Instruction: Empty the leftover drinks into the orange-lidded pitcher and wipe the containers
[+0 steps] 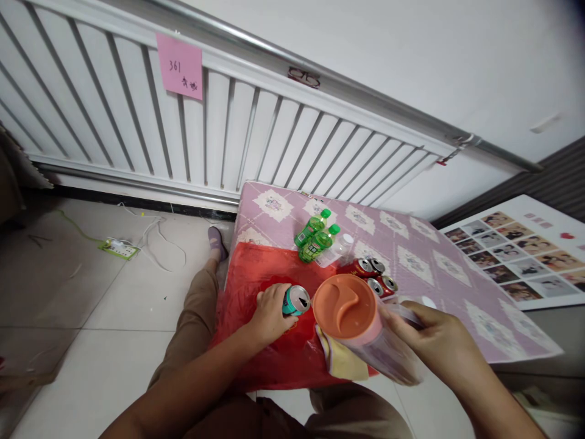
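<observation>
My left hand (273,312) is wrapped round a teal drink can (292,301), whose top opening is visible, over the red mat (242,274). In my right hand (434,341) is the handle of a clear plastic pitcher (393,353) with an orange lid (342,305). The pitcher is tilted to the left, its lid close beside the can's top. I cannot tell whether liquid passes between them. A folded yellow cloth (350,363) lies below the pitcher, partly hidden by it.
Two green bottles (315,244) stand behind, beside a clear container with a white cap (346,242). Several red cans (363,268) are grouped right of them. A radiator (256,128) runs along the wall; a photo board (525,250) leans at right. A power strip (119,249) lies on the floor.
</observation>
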Tool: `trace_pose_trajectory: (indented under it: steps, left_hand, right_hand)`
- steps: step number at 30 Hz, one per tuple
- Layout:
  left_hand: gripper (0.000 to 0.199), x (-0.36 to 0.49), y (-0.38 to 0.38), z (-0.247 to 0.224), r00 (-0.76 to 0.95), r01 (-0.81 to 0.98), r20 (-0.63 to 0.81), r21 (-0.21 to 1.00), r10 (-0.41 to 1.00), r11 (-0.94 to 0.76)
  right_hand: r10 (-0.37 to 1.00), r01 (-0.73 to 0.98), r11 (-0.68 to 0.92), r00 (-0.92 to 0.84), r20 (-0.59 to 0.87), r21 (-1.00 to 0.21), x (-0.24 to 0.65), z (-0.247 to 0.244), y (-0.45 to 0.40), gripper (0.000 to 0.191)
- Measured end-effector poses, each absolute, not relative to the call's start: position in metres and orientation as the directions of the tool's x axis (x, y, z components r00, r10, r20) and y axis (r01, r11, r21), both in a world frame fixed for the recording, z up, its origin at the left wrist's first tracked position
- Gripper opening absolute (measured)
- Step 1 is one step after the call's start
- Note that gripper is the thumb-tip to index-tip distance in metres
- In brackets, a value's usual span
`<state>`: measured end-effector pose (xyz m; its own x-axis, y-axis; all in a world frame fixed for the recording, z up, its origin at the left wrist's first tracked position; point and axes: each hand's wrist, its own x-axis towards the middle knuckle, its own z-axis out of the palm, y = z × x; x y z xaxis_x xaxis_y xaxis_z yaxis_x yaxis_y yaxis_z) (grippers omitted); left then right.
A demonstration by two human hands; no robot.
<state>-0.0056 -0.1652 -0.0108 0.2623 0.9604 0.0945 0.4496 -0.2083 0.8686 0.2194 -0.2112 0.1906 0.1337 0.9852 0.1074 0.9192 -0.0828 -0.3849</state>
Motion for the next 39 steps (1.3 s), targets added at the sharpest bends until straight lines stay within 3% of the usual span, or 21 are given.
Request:
trace_pose_trajectory:
  steps: [9, 21, 39]
  left_hand:
    - [0.068, -0.006, -0.165, -0.013, 0.269, 0.472, 0.074, 0.859, 0.96, -0.198]
    - [0.07, -0.006, -0.164, -0.016, 0.264, 0.474, 0.057, 0.861, 0.963, -0.181]
    - [0.069, -0.007, -0.163, -0.021, 0.27, 0.506, 0.031, 0.846, 0.962, -0.169]
  right_hand:
    - [0.994, 0.932, -0.085, 0.105, 0.04, -0.352, 0.23, 0.188, -0.208, 0.044]
    - [0.983, 0.934, -0.059, 0.116, 0.144, -0.351, 0.229, 0.179, -0.211, 0.047]
    - [0.993, 0.946, -0.032, 0.066, 0.094, -0.322, 0.235, 0.177, -0.203, 0.047]
